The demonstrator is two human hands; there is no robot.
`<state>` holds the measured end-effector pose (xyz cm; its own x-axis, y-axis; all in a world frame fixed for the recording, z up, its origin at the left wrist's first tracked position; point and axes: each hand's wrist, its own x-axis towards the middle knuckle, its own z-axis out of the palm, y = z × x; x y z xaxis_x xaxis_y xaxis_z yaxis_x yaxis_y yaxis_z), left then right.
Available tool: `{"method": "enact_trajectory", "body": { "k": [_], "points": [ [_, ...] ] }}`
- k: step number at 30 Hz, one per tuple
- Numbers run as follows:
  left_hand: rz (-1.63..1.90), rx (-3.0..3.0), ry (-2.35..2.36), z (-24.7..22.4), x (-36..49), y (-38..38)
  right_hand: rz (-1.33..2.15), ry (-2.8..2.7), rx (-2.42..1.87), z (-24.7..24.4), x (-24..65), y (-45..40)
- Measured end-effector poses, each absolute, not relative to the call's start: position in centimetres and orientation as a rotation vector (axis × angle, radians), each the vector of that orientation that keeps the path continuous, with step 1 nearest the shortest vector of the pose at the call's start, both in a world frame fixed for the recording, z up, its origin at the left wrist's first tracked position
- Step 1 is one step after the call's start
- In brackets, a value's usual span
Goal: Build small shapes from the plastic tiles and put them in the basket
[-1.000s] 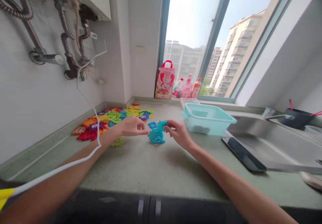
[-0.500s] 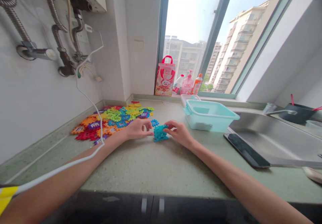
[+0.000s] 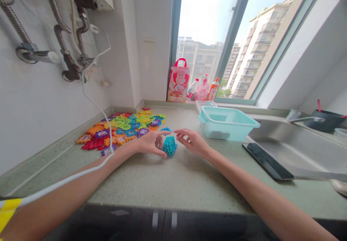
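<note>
The left hand (image 3: 150, 143) is half open, palm down, with its index finger extended above the stack and its lower fingers curved. It is not clenched, and no grasp is visible. Its lowest fingertips (image 3: 163, 155) lie just beside a turquoise stack of interlocking plastic pieces (image 3: 169, 146), but contact cannot be confirmed from this view. The right hand (image 3: 192, 142) is open and released, with fingers loosely spread. It holds nothing and stands apart from the stack, which rests upright on the speckled green countertop (image 3: 162, 183) between the two hands. A small blue plastic piece (image 3: 166, 129) lies just beyond the stack, near the left hand's index finger.

A multicoloured pile of plastic puzzle pieces (image 3: 119, 129) lies to the left, against the wall edge of the countertop. A translucent teal plastic basket (image 3: 226, 124) stands to the right, and a stainless-steel sink (image 3: 294, 145) is set into the countertop beyond it. The countertop's front edge runs across the frame below the hands, leaving open surface between it and both wrists.
</note>
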<state>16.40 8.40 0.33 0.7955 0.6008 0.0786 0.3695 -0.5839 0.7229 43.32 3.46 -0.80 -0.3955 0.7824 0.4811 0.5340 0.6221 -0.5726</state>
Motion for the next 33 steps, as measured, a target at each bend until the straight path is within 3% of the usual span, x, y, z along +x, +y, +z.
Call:
{"method": "enact_trajectory", "body": {
  "k": [8,33],
  "points": [
    [0.485,2.266,0.734,-0.3,17.1,8.2,0.361,-2.212,-1.261,-0.2,42.1,2.2],
    [0.638,2.251,0.821,-0.7,17.3,8.2,0.324,-2.266,-1.244,-0.9,41.4,1.6]
  ]
}}
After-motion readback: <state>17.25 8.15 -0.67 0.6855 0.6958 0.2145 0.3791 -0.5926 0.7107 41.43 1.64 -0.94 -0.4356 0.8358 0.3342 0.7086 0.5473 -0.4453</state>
